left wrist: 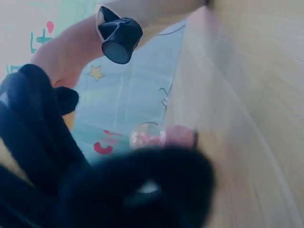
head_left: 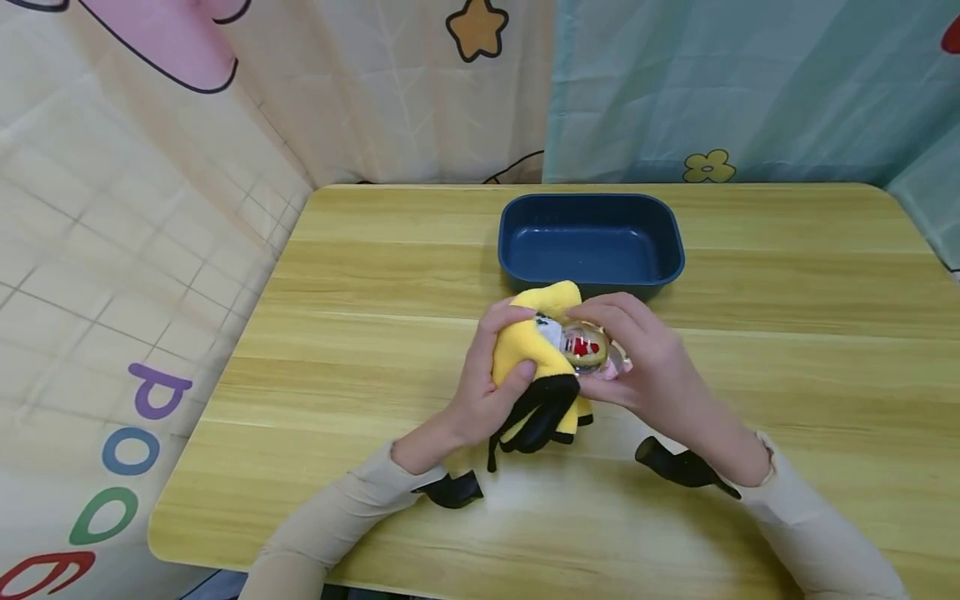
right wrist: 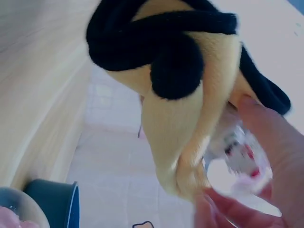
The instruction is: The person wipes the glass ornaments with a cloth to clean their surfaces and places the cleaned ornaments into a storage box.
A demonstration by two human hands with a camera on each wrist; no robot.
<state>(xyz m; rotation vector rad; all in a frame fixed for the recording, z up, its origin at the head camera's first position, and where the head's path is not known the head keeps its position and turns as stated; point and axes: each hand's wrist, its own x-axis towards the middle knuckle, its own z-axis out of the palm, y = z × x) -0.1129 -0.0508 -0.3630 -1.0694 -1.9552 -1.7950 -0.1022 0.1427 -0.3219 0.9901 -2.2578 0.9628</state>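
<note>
- By the left hand [head_left: 491, 383], a soft yellow cloth thing [head_left: 540, 354] is gripped between thumb and fingers, from its 9 o'clock side.
- By the right hand [head_left: 645, 354], a clear ball [head_left: 585, 346] is held in curled fingers and thumb; the cloth's edge is touched by the fingertips too.
- Something red can be seen inside the ball, and the ball is kept at 3 o'clock of the cloth, right by its opening.
- Black trim [head_left: 536, 417] is seen at 6 o'clock on the cloth.
- A pink-bottomed globe [left wrist: 164, 136] is stood on the table [head_left: 390, 375], partly hidden, at 4 o'clock of the held ball.
- A blue tub [head_left: 600, 212] is placed at 1 o'clock of the cloth.
- Past the tub, an orange star [head_left: 478, 32] is shown at 11 o'clock and a yellow flower [head_left: 708, 167] at 2 o'clock.
</note>
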